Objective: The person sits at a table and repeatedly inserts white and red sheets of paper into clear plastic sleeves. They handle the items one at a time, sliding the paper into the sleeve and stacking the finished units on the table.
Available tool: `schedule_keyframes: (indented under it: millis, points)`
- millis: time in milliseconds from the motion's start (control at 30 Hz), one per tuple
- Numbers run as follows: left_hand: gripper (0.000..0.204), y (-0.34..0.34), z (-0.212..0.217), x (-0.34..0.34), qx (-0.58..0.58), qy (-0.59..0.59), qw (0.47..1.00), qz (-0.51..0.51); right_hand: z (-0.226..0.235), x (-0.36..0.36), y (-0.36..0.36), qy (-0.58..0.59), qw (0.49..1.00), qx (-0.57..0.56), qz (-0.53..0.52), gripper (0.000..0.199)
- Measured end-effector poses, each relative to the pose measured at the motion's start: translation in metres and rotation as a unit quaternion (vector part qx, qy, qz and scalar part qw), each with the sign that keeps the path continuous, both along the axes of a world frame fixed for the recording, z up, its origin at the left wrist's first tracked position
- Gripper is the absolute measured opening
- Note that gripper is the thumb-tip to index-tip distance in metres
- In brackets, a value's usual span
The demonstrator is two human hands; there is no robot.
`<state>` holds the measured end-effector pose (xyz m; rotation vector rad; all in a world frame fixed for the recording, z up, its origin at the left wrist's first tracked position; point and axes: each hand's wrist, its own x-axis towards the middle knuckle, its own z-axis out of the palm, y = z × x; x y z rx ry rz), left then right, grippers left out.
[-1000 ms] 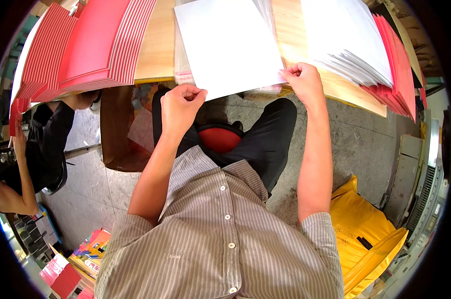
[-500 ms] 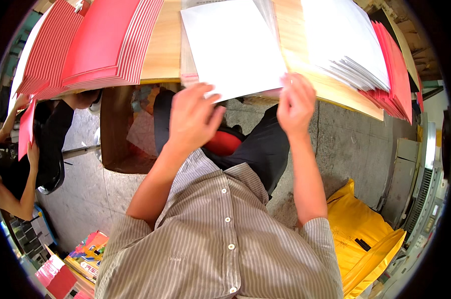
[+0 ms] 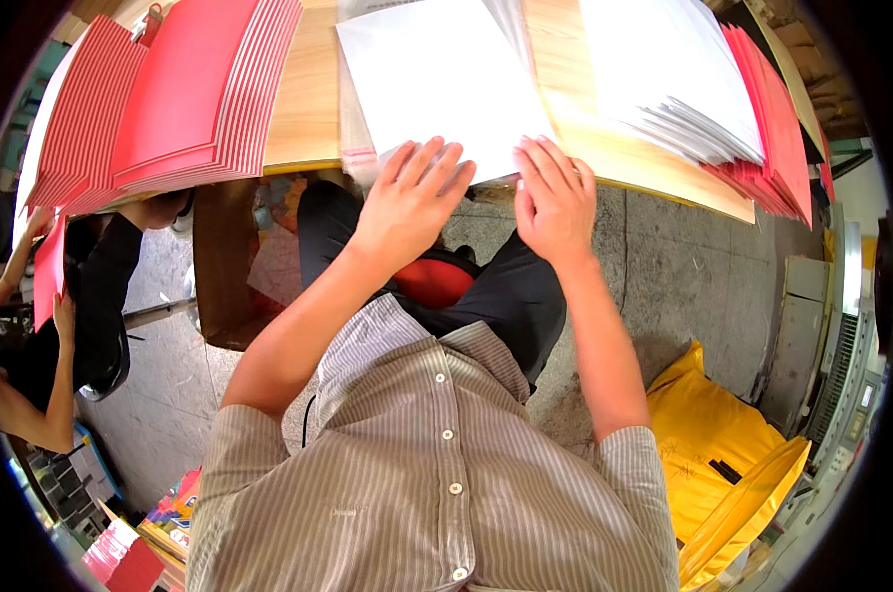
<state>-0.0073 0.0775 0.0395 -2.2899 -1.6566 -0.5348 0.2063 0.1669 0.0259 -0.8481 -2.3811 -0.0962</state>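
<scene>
A white sheet of paper (image 3: 442, 84) lies tilted on top of a clear plastic sleeve (image 3: 356, 109) at the table's near edge. My left hand (image 3: 412, 202) is open, its fingers spread over the sheet's near left edge. At the near right corner rests my right hand (image 3: 557, 202), also open, with its fingers stretched onto the paper and the thumb apart below them. The sheet covers most of the sleeve.
Stacked red folders (image 3: 185, 84) stand on the table's left. White sheets (image 3: 664, 74) overlap red folders (image 3: 777, 128) on the right. A cardboard box (image 3: 224, 266) is under the table, a yellow bag (image 3: 723, 474) at lower right. Another person's hand (image 3: 64, 316) holds a red sheet.
My right hand has gone from pinching the sheet's corner to lying on it. My left hand has moved right onto the near edge, and the sheet's near edge has come down.
</scene>
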Motion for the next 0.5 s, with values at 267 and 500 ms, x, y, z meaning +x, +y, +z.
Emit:
schedule_keyframes:
  millis: [267, 500]
  points:
    - [0.033, -0.033, -0.009, -0.039, 0.008, -0.001, 1.0, -0.018, -0.009, 0.031, 0.018, 0.031, 0.998, -0.015, -0.044, 0.033]
    - [0.021, -0.026, 0.002, -0.037, 0.007, -0.176, 0.984, 0.001, 0.013, 0.019, -0.03, 0.328, 0.935, -0.133, 0.031, 0.025]
